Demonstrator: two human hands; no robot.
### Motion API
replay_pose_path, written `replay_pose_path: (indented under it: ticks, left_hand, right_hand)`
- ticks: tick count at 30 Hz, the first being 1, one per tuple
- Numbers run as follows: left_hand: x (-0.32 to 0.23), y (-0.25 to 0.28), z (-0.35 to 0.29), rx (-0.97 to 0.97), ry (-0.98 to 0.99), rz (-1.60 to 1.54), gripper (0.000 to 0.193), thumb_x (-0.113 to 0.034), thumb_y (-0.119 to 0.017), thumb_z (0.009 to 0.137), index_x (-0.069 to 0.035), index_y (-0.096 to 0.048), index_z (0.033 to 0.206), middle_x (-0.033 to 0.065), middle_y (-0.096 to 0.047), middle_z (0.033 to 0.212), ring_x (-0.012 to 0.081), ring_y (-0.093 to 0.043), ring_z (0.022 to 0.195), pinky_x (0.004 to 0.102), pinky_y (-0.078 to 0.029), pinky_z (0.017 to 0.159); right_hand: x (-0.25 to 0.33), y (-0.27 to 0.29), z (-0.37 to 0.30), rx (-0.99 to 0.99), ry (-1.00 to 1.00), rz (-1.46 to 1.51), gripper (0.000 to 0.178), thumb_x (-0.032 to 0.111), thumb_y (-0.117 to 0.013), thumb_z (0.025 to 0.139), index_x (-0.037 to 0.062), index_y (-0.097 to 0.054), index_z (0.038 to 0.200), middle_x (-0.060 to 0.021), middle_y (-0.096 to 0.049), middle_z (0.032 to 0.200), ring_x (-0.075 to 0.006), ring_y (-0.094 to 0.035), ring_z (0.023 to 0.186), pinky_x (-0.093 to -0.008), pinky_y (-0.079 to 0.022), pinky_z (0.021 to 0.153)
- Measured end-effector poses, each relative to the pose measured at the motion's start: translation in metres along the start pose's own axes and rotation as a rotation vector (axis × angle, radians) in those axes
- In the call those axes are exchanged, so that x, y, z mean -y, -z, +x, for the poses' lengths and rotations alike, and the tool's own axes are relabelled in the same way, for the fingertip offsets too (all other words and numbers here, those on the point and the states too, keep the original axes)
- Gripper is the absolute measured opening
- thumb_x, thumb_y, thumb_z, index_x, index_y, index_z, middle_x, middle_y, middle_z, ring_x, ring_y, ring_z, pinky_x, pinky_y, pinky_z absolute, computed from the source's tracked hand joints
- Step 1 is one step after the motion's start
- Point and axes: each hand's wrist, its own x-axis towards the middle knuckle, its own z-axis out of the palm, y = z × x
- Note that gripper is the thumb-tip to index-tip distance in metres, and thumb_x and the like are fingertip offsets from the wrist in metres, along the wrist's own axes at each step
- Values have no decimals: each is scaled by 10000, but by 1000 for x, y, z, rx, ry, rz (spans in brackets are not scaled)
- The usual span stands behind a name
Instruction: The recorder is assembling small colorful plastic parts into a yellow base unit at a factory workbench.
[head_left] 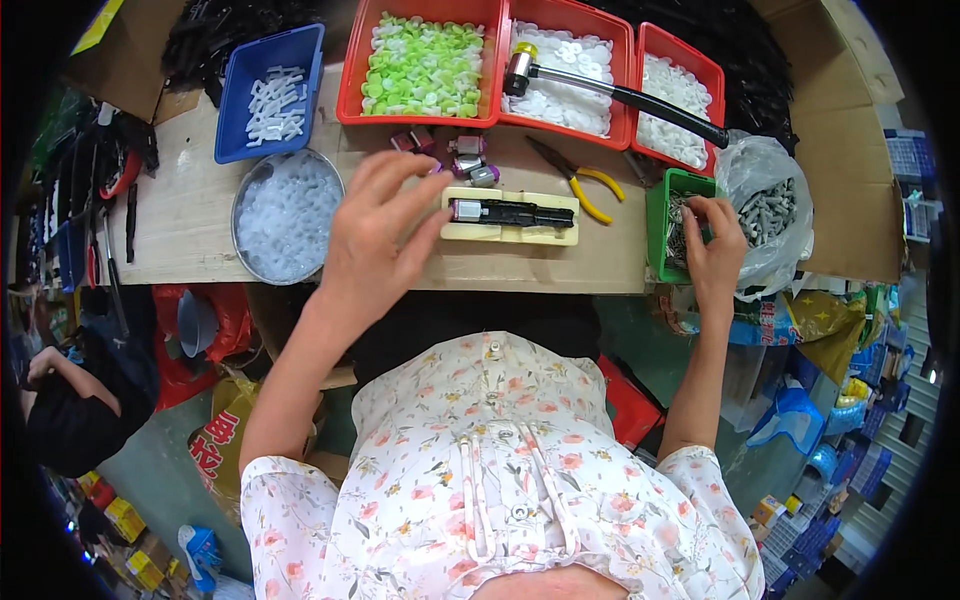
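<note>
My left hand (pixel 375 225) hovers just left of a cream fixture block (pixel 510 236), its fingers apart and nothing visible in them. In the block's recess lies a long black plastic housing (pixel 530 214), with a small silver motor (pixel 467 210) at its left end. Several similar motors (pixel 468 146) with purple ends sit behind the block, close to my left fingertips. My right hand (pixel 718 250) reaches into a green bin (pixel 657 225) of small metal parts, its fingers curled together. Whatever is between those fingertips is too small to make out.
Behind the block lie yellow-handled pliers (pixel 590 190). A hammer (pixel 620 92) rests across red bins of white discs (pixel 570 75); another red bin holds green discs (pixel 425 70). To the left are a blue bin (pixel 230 110) and a metal bowl (pixel 240 245). A plastic bag (pixel 745 160) stands right.
</note>
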Motion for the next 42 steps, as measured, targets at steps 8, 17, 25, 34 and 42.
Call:
replay_pose_path:
  ticks: [8, 17, 25, 34, 42]
  left_hand:
    - [31, 5, 62, -6, -41, 130, 151, -16, -709, 784, 25, -721, 929, 148, -681, 933, 331, -602, 948, 410, -498, 823]
    - [56, -27, 113, 281, 94, 223, 199, -77, -746, 789, -14, -757, 978, 124, -694, 928, 300, -599, 982, 413, -485, 866]
    - [69, -38, 124, 356, 65, 284, 193, -59, -758, 732, -3, -759, 916, 145, -700, 863, 318, -616, 924, 427, -494, 859]
    - [76, -34, 127, 369, -56, 268, 193, -50, -747, 727, -18, -754, 918, 171, -686, 841, 334, -628, 893, 420, -510, 826]
    - [59, -20, 141, 609, -5, 403, 189, -43, -745, 722, 10, -732, 903, 180, -670, 812, 340, -668, 776, 438, -536, 707]
  right_hand:
    - [-20, -17, 3, 32, 115, -189, 119, 59, -668, 887, -35, -669, 960, -147, -625, 925, -322, -632, 760, -370, -486, 680]
    - [-15, -16, 9, 81, -24, -36, 97, 10, -660, 850, -26, -667, 940, -159, -642, 879, -344, -652, 771, -391, -501, 690]
    - [-18, -9, 5, 36, -63, 7, 107, 36, -705, 851, -45, -660, 905, -106, -622, 801, -190, -615, 672, -307, -482, 646]
    - [-14, -4, 5, 94, -123, -62, 106, 38, -699, 849, -49, -647, 881, -95, -603, 765, -169, -589, 661, -305, -476, 641]
    - [-11, 5, 1, 6, -106, 55, 88, 20, -670, 838, -45, -617, 864, -76, -595, 778, -143, -555, 685, -292, -466, 671]
